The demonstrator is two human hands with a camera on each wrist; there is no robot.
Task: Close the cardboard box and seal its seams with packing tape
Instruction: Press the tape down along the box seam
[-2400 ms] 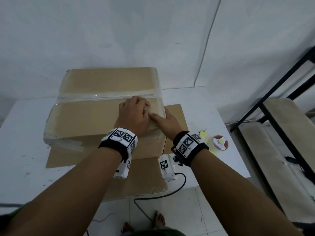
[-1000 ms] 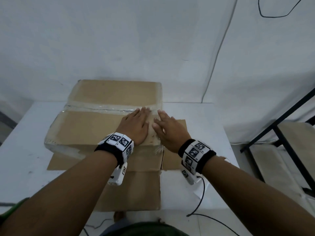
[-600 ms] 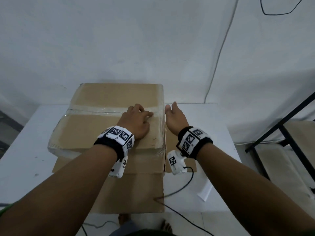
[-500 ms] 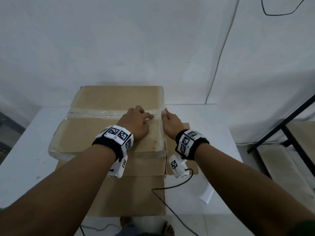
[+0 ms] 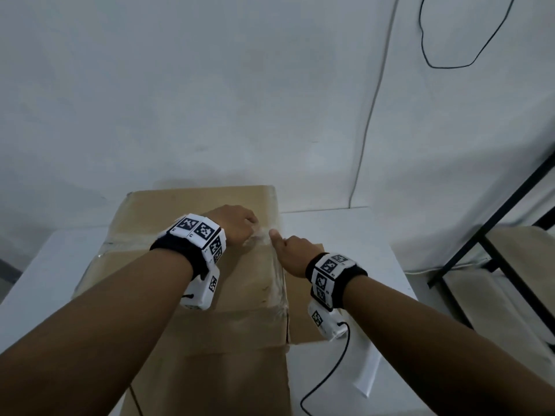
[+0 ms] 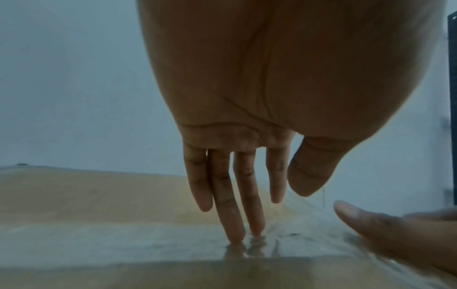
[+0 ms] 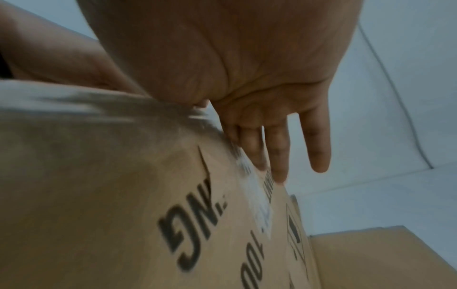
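The packing tape (image 5: pixel 264 235), running 9-to-3 across the cardboard box (image 5: pixel 240 280), is pressed under straight left-hand fingers (image 6: pixel 232 224), the flat right hand (image 5: pixel 292 250) lying at 3 o'clock.

White table (image 5: pixel 345 235), flat cardboard sheet (image 5: pixel 303 328) on it, black cable (image 5: pixel 330 364), black metal rack (image 5: pixel 495 235) at right.

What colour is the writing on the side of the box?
Black, on the brown cardboard box; clearest in the right wrist view.

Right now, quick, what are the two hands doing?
Left hand: open, straight fingertips pressing the tape on the box top.
Right hand: open, fingers flat against the box's side.
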